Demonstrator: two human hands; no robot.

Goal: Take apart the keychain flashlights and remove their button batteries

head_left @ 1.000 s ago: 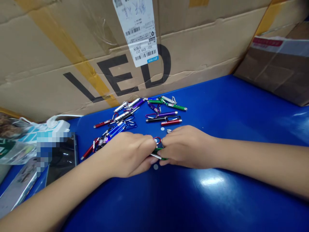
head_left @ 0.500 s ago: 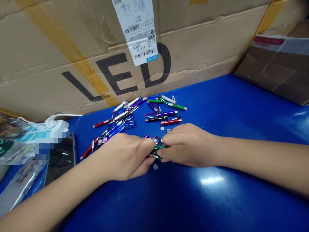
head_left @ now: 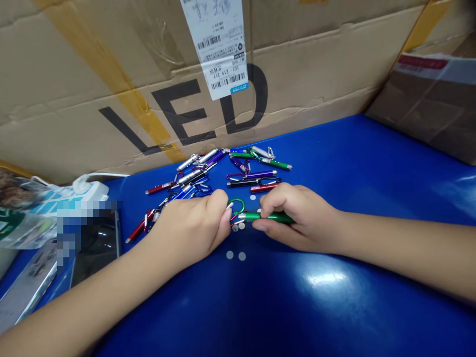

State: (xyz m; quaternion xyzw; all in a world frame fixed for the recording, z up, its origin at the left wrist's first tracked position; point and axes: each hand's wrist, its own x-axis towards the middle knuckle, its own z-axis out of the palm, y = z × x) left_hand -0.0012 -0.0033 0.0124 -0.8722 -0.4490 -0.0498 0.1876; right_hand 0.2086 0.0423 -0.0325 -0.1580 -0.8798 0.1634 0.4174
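Observation:
A green metal penlight (head_left: 277, 217) lies level between the thumb and fingers of my right hand (head_left: 308, 220), its silver end facing left. My left hand (head_left: 197, 223) is closed on a green carabiner clip (head_left: 242, 202), whose loop sticks out past the thumb beside that silver end. Part of a red clip shows below the green loop; what it hangs from is hidden. Just beyond both hands is a loose pile of penlights with clips: red (head_left: 159, 188), black (head_left: 243, 183), purple (head_left: 260, 174), green (head_left: 277, 163) and silver ones.
Small pale discs (head_left: 242, 256) lie on the blue table (head_left: 282, 307) below the hands. A large cardboard box (head_left: 316, 64) walls off the back, and another box (head_left: 431, 104) stands at right. On the left are a phone (head_left: 98, 243) and a white power strip (head_left: 92, 192).
My hands have moved apart slightly. The green penlight now shows in my right hand, and the green clip has risen beside my left thumb. More pale discs are visible on the table.

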